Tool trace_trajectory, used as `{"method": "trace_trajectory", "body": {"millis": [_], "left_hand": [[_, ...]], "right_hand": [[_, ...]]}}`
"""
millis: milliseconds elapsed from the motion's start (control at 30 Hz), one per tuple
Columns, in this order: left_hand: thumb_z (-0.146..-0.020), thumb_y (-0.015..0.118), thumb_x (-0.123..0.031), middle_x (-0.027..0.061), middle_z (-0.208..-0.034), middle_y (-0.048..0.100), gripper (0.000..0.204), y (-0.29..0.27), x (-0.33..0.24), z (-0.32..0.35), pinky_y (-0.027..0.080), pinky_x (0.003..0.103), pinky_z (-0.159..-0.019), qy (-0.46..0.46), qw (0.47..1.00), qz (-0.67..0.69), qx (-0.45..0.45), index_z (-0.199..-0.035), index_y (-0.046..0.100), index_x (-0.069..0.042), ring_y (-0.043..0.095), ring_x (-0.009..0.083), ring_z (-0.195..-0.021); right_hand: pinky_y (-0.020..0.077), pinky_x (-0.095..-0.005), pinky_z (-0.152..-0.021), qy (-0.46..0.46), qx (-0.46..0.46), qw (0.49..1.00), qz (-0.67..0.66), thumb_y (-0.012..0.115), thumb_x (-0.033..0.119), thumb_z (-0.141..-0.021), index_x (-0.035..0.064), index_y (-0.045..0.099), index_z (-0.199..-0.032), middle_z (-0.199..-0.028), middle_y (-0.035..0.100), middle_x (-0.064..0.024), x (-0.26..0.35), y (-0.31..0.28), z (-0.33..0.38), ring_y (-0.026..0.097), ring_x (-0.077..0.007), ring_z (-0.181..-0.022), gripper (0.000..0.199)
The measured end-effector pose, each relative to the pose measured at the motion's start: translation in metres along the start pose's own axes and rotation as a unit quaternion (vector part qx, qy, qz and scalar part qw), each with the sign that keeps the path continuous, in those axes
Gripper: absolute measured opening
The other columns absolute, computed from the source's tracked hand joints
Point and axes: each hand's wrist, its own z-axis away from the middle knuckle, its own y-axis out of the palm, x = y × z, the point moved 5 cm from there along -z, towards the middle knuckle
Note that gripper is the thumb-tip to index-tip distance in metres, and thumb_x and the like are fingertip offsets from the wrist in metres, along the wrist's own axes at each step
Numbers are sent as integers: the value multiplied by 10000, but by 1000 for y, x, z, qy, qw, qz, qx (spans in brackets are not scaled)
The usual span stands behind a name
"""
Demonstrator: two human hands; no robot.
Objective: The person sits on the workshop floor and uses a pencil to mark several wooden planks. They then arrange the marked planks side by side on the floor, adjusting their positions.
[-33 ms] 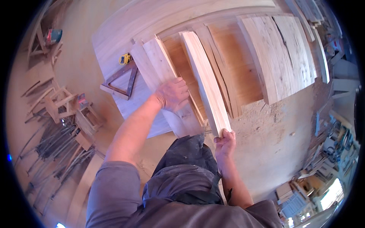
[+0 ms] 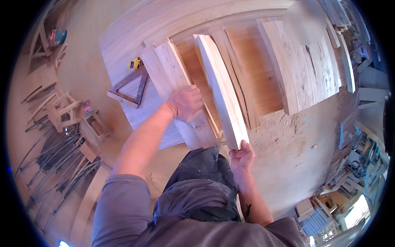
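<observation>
A sawdust-strewn floor point(image 2: 288, 156) surrounds the broad pale workbench point(image 2: 123, 37). The right hand point(image 2: 242, 156) grips the long pale plank's point(image 2: 222, 90) near end; the left hand point(image 2: 187, 103) presses flat boards point(image 2: 173, 70). The right-side clutter is blurred.

The person is wearing a grey short-sleeved shirt point(image 2: 164, 226), its cloth soft and a little creased, with the sleeves ending above the elbows. Both forearms are showing bare below them, and neither the left hand point(image 2: 186, 103) nor the right hand point(image 2: 242, 156) is wearing a glove, a ring or a watch. A dark, charcoal-coloured apron point(image 2: 201, 181) is hanging down the front of the body, rumpled and dusted pale in patches, darker than the shirt above it.
</observation>
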Motion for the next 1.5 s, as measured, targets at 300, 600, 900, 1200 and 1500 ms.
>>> {"method": "trace_trajectory", "body": {"millis": [300,600,900,1200,1500], "left_hand": [[-709,699,-206,89,-809,571,178,1,3,10,462,421,-979,-7,999,6,-36,-745,597,-65,590,286,-891],[-723,710,-126,151,-981,629,231,-3,-1,-8,456,459,-1038,-74,996,-18,-51,-910,656,-1,611,336,-1015],[-840,786,-246,329,-1582,296,974,79,-55,-84,307,498,-1220,-646,695,111,-296,-1588,245,63,350,465,-1458],[-797,854,-394,290,-1558,277,1053,98,-40,-133,416,505,-1120,-755,573,7,-318,-1584,287,16,363,421,-1416],[-1038,511,-459,344,-1618,153,684,120,-43,-166,321,624,-1147,-762,603,-94,-215,-1584,336,-85,331,591,-1388]], "right_hand": [[457,-385,-512,233,4,968,-88,483,381,-951,28,635,-1144,-941,678,-216,-6,27,-1,618,-361,-686,430],[512,-400,-661,173,-17,981,-87,608,328,-919,-8,637,-1164,-1040,675,-204,-4,0,-33,641,-351,-854,416],[535,-330,-841,27,99,991,84,645,-85,-860,64,505,-1082,-1061,639,-85,-8,-35,-75,647,-202,-984,303],[553,-322,-712,-55,74,994,66,701,2,-878,121,556,-1032,-1015,671,-84,121,-143,-142,660,-177,-837,242],[509,-405,-1012,-36,168,985,10,661,46,-955,26,559,-1269,-1149,647,-107,230,-86,-221,661,-277,-1109,331]]}}
